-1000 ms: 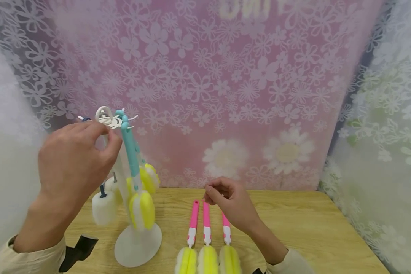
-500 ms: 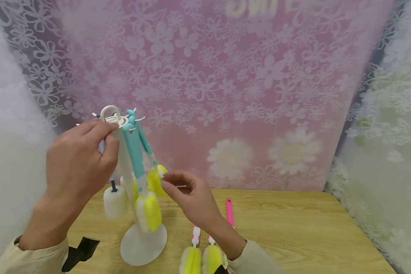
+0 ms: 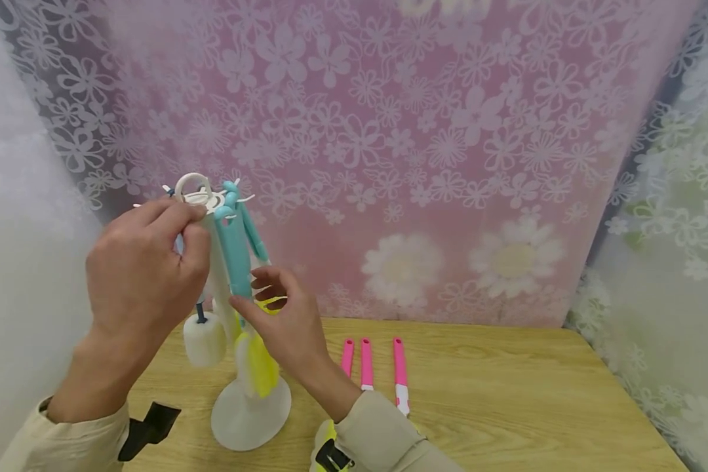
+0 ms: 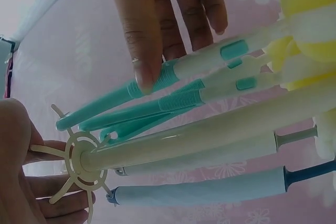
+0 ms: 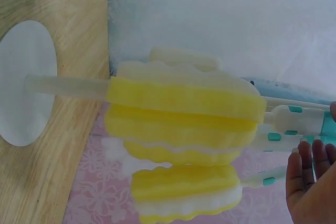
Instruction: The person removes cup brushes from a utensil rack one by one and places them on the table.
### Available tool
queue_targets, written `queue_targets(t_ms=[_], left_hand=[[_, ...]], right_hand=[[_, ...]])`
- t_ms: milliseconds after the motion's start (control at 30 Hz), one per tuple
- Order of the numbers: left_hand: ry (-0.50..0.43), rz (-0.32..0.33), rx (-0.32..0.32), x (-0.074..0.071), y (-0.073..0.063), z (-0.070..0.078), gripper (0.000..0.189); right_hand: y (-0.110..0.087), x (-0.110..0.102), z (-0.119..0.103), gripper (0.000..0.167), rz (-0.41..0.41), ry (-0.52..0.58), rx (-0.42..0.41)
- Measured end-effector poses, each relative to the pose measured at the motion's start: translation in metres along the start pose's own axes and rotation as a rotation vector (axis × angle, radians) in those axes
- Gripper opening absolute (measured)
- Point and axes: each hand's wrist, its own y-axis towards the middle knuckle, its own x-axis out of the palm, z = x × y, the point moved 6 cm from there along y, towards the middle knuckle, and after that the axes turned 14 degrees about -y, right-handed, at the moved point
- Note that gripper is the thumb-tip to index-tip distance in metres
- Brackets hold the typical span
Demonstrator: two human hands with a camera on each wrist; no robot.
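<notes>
A white stand with a round base, a pole and a ring of hooks on top stands at the left. My left hand pinches its top near the loop; in the left wrist view its fingers curl under the hooks. Several sponge bottle brushes with turquoise handles hang on the right side of the stand, their heads yellow and white. My right hand is at the nearest handle, thumb over its ridged part and fingers loosely extended behind. White-headed brushes with pale blue and whitish handles hang opposite.
Three sponge brushes with pink handles lie on the wooden table; my right forearm hides much of them. A flowered pink curtain rises behind the table, and pale panels flank it.
My right hand has moved left from above the pink handles to a hanging turquoise one. The stand swung slightly and its brushes shifted, while my left hand stays at its top.
</notes>
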Motion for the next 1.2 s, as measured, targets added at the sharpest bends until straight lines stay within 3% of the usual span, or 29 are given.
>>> queue_targets(t_ms=[267, 633, 800, 967, 1100, 1200], left_hand=[[-0.004, 0.026, 0.000, 0.002, 0.001, 0.002, 0.037], [0.034, 0.050, 0.028, 0.003, -0.001, 0.008, 0.035], [0.023, 0.010, 0.004, 0.002, 0.001, 0.004, 0.033], [0.009, 0.000, -0.025, -0.001, 0.001, -0.001, 0.033], [-0.001, -0.006, -0.006, 0.001, 0.000, 0.000, 0.031], [-0.012, -0.007, -0.008, 0.004, -0.002, 0.002, 0.029]], right_hand=[[0.004, -0.003, -0.003, 0.026, 0.001, -0.007, 0.010], [-0.006, -0.037, -0.010, 0.021, -0.020, 0.099, -0.074], [-0.008, -0.076, -0.003, 0.020, 0.030, 0.110, -0.071], [-0.010, -0.127, 0.017, 0.020, 0.126, -0.025, -0.043], [-0.021, -0.172, 0.053, 0.024, 0.181, -0.177, 0.096], [-0.035, -0.199, 0.092, 0.028, 0.164, -0.258, 0.245]])
